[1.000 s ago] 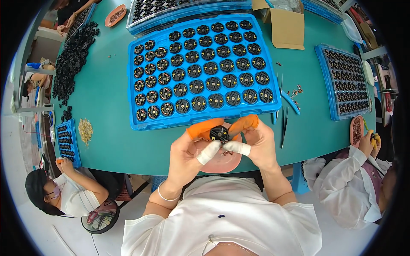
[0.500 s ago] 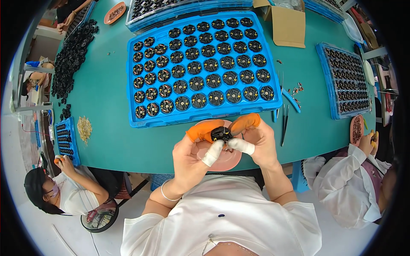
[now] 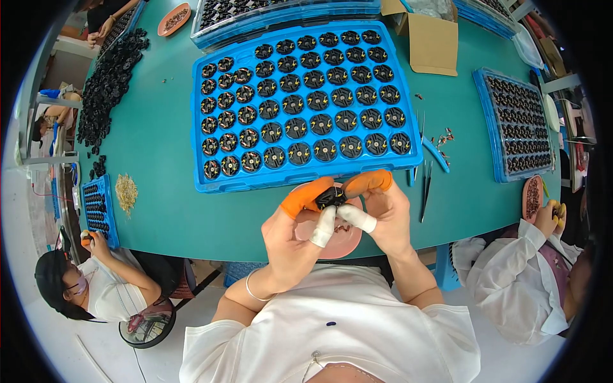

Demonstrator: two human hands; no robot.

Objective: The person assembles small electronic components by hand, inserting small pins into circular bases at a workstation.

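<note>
At the table's (image 3: 166, 210) left edge a small blue tray (image 3: 97, 207) of dark parts is seen, with a heap of pale bits (image 3: 126, 191) just beside it and a long pile of black parts (image 3: 105, 86) running toward the far left corner; a co-worker's hand (image 3: 86, 237) rests at that small tray. Over the near edge, a small black part (image 3: 331, 196) is held above a pink dish (image 3: 332, 233) by both hands. The left hand (image 3: 290, 236) is closed on the part, an orange cot on its forefinger and a white one on its thumb; the right hand (image 3: 383, 214) is pinched on the same part from the other side, cots worn alike. The part is judged easy to lose: the cots give a smooth, small grip, and a slip would drop it into the dish or off the near edge into the lap. Just beyond the hands lies the large blue tray (image 3: 306, 102), its pockets filled with round black parts, so little room is left for a reach forward. To the right of it tweezers (image 3: 424, 191), a blue-handled tool (image 3: 435, 153) and loose small pieces (image 3: 442, 139) lie near the right hand, and could be knocked by it. A cardboard box (image 3: 434, 41) stands at the far edge, another filled tray (image 3: 518, 124) toward the right edge, and a second co-worker's hand (image 3: 548, 217) beside a small dish (image 3: 531, 198).
</note>
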